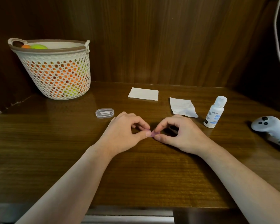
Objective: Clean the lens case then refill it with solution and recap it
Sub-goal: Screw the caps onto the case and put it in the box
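Pink plastic shows between the two thumbs at the centre of the frame: the lens case [153, 134], most of it hidden by the fingers that hold it just over the wooden desk [136, 175]. The left hand [124, 135] pinches its left end between thumb and curled forefinger; the right hand [181, 136] pinches the right end the same way, its other fingers arched above. Whether the caps are on or off cannot be told.

The step in hand looks like working the case open or shut, an early or a closing stage of the task; the small visible part does not settle which. If the caps are still to come off, the next move calls for one hand to steady the case body while the other twists a cap, and then a reach to the right of the frame for the solution bottle [214, 113], which stands capped and upright. A crumpled tissue [182, 107] lies just left of the bottle, ready for wiping, and a folded tissue [143, 94] lies above it toward the centre.

Both forearms run in from the bottom edge and converge, wrists low near the desk, knuckles up.
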The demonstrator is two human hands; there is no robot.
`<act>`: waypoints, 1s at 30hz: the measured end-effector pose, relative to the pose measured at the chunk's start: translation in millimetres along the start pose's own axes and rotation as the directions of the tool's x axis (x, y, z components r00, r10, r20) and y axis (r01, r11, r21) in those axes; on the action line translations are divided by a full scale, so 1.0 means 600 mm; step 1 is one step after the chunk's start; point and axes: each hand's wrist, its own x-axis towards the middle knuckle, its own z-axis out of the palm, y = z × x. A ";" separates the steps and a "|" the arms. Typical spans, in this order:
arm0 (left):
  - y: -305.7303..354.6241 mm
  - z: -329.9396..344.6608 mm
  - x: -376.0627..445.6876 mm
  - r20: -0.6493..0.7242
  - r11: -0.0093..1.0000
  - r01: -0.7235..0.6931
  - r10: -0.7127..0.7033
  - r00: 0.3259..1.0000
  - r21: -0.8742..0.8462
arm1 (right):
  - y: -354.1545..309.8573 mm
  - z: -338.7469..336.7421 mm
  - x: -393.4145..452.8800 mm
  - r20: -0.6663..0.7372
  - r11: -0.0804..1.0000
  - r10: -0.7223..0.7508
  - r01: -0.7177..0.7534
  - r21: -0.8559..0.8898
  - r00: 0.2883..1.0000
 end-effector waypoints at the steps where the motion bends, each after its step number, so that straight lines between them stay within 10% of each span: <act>1: 0.000 -0.001 -0.001 0.018 1.000 -0.010 0.010 1.000 0.000 | 0.000 0.000 0.000 0.001 1.000 0.000 0.000 0.001 1.000; 30: 0.004 -0.003 -0.005 -0.008 1.000 0.002 -0.002 1.000 0.002 | -0.002 -0.001 0.001 0.006 0.999 0.031 -0.031 -0.010 0.999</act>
